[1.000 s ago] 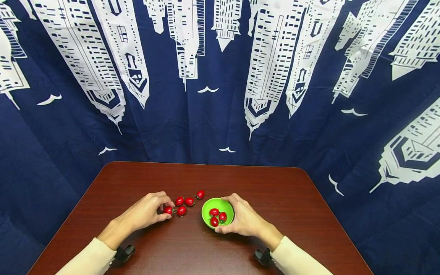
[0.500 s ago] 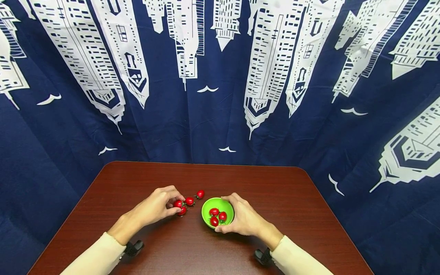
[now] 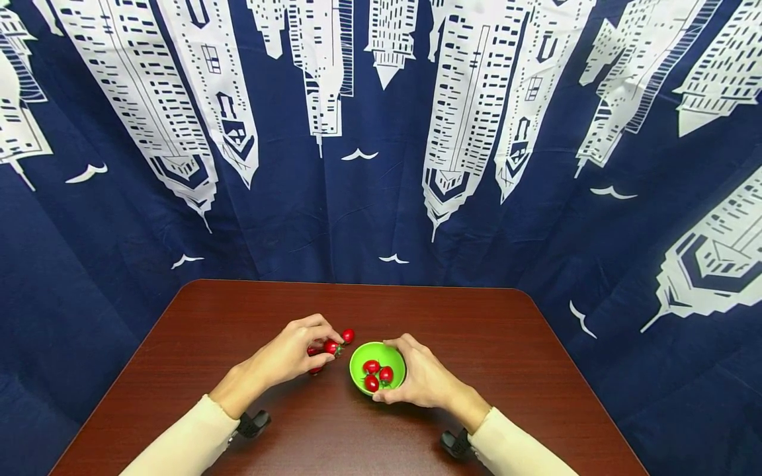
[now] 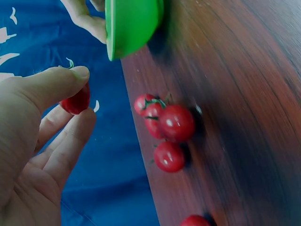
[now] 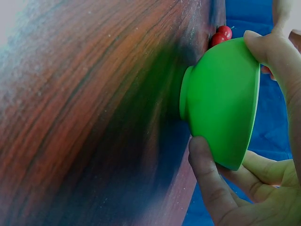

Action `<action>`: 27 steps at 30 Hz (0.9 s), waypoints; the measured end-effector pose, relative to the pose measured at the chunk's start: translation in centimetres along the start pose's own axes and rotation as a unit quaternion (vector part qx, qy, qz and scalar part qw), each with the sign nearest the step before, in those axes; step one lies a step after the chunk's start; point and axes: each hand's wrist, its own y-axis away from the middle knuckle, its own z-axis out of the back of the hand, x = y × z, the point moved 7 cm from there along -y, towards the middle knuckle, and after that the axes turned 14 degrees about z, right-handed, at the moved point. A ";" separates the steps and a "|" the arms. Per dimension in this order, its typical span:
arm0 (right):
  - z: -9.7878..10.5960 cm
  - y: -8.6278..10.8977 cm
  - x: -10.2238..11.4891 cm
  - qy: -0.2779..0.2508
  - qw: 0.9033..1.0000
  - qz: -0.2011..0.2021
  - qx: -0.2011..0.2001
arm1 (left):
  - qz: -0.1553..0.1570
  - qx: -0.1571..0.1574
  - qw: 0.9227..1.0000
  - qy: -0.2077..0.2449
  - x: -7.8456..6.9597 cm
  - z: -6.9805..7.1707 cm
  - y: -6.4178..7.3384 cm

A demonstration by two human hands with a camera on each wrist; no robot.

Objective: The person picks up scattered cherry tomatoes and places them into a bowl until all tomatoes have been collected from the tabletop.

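Observation:
My left hand pinches a red cherry tomato with a green stem between thumb and fingertips, raised over the table. Loose cherry tomatoes lie below and around it; one tomato shows just beyond the fingertips, and others are partly hidden by the hand. In the left wrist view, several tomatoes sit in a cluster on the wood. My right hand grips a small green bowl from the right, thumb at the near rim and fingers at the far rim. Three tomatoes rest inside the bowl.
Both hands work over a dark reddish-brown wooden table with rounded far corners. Behind it hangs a dark blue cloth printed with white buildings and birds. A black camera strap is on each wrist.
My left hand has lifted the leftmost tomato off the table and carried it rightward over the others, closer to the bowl. The right hand and bowl stay in place.

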 end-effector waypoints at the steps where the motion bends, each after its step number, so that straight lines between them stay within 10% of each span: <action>1: 0.0 0.0 0.0 -0.001 1.000 0.001 0.000 | -0.001 0.003 1.000 0.004 -0.2 -0.1 -0.1; 27: -0.2 0.0 -0.2 -0.003 1.000 0.000 0.006 | -0.057 0.050 0.997 0.016 -4.4 -2.7 -2.5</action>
